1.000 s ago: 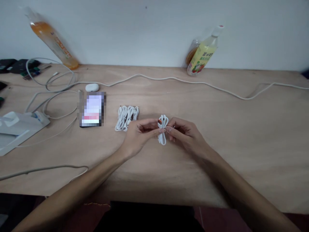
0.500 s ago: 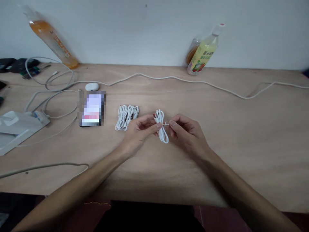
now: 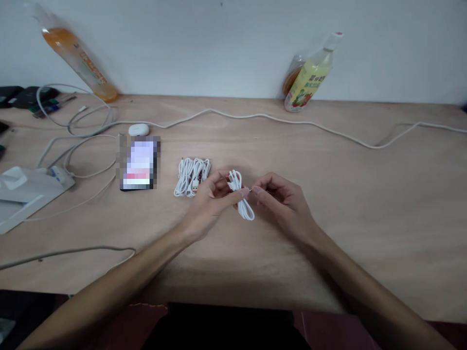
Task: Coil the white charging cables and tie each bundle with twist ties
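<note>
A coiled white USB cable (image 3: 245, 210) is pinched across its middle by my left hand (image 3: 213, 201), thumb on top. Just to its right, my right hand (image 3: 282, 197) pinches the end of a thin tie (image 3: 250, 190) that comes off the middle of the coil. Most of the tie is hidden by the fingertips. Behind my left hand lie several bundled white cables (image 3: 191, 175) side by side on the table, one USB plug (image 3: 195, 185) showing among them.
Left of the bundles are a phone (image 3: 140, 163) and a white earbud case (image 3: 138, 130). A long white cord (image 3: 262, 115) crosses the table's back. An orange drink bottle (image 3: 82, 63) and a yellow one (image 3: 310, 78) lean on the wall. A white box (image 3: 32, 194) sits at left.
The coil has tilted in my left hand, its upper end shifting left. My right fingertips have come closer to the coil, and less of the tie shows between the hands.
</note>
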Demonstrator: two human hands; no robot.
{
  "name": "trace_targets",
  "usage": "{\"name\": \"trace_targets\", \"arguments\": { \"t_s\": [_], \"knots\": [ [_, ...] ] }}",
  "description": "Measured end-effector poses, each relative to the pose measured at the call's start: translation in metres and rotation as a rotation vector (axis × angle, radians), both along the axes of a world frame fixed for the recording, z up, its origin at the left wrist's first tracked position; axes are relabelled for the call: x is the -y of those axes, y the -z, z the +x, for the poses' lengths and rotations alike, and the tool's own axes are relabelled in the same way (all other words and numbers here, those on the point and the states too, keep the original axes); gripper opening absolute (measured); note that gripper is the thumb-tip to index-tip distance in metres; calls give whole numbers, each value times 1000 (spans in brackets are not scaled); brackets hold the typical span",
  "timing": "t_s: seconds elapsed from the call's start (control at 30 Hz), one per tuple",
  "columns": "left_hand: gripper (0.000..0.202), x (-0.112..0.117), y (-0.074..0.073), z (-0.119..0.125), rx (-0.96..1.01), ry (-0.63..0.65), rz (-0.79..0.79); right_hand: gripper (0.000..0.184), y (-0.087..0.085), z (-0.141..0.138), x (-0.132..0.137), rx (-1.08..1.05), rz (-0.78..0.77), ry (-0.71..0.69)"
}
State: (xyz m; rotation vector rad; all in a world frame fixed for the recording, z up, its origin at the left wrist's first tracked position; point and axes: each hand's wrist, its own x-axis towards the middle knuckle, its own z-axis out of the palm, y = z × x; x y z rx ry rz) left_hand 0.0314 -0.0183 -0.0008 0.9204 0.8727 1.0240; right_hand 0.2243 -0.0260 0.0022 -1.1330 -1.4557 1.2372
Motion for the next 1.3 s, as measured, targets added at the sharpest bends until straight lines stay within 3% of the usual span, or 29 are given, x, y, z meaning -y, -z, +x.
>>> {"name": "trace_targets", "arguments": {
  "t_s": [0.23,0.37,0.63,0.87,1.1,1.3],
  "knots": [
    [34,-1,3,-2,-143,8,128,29,3,1,1,61,32,13],
    [34,0,6,-2,-208,-27,198,27,4,2,3,201,94,27],
    [28,8,16,2,-369,-95,361,21,14,4,6,466,458,18],
    [28,11,21,4,-481,-122,493,35,19,-2,7,684,707,29],
    [27,13,31,5,-608,-164,699,33,24,-2,7,785,996,109],
    [29,15,28,6,-690,-178,805,34,19,-6,10,805,1109,144]
  ]
}}
